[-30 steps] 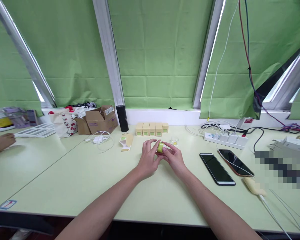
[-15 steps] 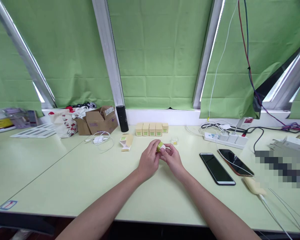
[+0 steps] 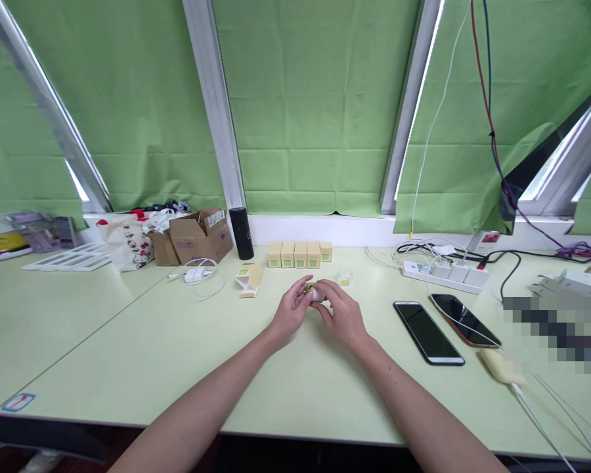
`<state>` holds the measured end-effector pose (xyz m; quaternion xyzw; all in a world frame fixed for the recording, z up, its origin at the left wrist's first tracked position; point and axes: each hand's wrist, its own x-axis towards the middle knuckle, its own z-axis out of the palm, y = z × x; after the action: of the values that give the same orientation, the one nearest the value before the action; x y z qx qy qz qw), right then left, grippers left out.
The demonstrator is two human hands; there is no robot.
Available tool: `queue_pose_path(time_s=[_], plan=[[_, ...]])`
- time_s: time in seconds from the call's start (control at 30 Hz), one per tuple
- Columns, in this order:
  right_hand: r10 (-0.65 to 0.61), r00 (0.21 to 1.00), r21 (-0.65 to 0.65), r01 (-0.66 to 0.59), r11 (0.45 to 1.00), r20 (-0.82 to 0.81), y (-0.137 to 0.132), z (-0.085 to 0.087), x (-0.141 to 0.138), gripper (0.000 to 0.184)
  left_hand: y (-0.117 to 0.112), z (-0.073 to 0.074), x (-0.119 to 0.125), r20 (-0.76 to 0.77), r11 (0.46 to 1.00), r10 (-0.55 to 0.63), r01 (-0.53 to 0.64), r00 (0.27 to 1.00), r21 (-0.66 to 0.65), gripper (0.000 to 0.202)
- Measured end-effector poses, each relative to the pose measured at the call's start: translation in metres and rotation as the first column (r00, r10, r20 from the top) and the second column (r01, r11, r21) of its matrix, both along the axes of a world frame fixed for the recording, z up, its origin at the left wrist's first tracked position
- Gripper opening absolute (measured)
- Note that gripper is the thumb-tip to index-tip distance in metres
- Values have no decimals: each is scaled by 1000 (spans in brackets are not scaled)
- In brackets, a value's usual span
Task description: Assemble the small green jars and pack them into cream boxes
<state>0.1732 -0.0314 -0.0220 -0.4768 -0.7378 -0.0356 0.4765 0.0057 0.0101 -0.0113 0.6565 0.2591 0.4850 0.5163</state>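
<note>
Both my hands meet over the middle of the pale green table (image 3: 128,355). My left hand (image 3: 289,313) and my right hand (image 3: 342,312) pinch a small round jar (image 3: 316,293) between their fingertips; it shows whitish with a bit of yellow-green and is mostly hidden by my fingers. Behind the hands a row of small cream boxes (image 3: 299,254) with green labels stands near the window sill. An opened cream box (image 3: 249,276) lies left of the hands, and a small clear piece (image 3: 343,278) lies just beyond my right hand.
Two phones (image 3: 427,332) (image 3: 463,320) lie to the right, with a white power strip (image 3: 446,272) and cables behind. A black cylinder (image 3: 241,233), cardboard boxes (image 3: 199,235), a printed bag (image 3: 127,244) and a white charger (image 3: 194,274) sit at the back left.
The jar has turned in my fingers, its green lid now mostly hidden and a whitish side showing. My right hand has closed over it. Another person's hand at the far left left the view.
</note>
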Motion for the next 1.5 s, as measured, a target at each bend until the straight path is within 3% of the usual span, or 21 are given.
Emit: queue_pose_path(time_s=[0.33, 0.63, 1.03, 1.27, 1.5], plan=[[59, 996, 46, -62, 997, 64, -1, 0, 0, 43, 2, -4, 1, 70, 998, -30, 34, 997, -58, 57], [14, 994, 67, -22, 998, 108, 3, -2, -3, 40, 7, -10, 9, 64, 996, 71, -67, 995, -64, 47], [22, 992, 91, -33, 995, 121, 2, 0, -5, 40, 1, -3, 12, 59, 990, 138, -136, 989, -35, 41], [2, 994, 108, -14, 994, 109, 1, -2, -1, 44, -4, -5, 9, 15, 1000, 19, -18, 1000, -17, 65], [-18, 993, 155, -1, 988, 120, 3, -6, -2, 41, -5, -4, 11, -41, 997, 55, -57, 998, -58, 76]])
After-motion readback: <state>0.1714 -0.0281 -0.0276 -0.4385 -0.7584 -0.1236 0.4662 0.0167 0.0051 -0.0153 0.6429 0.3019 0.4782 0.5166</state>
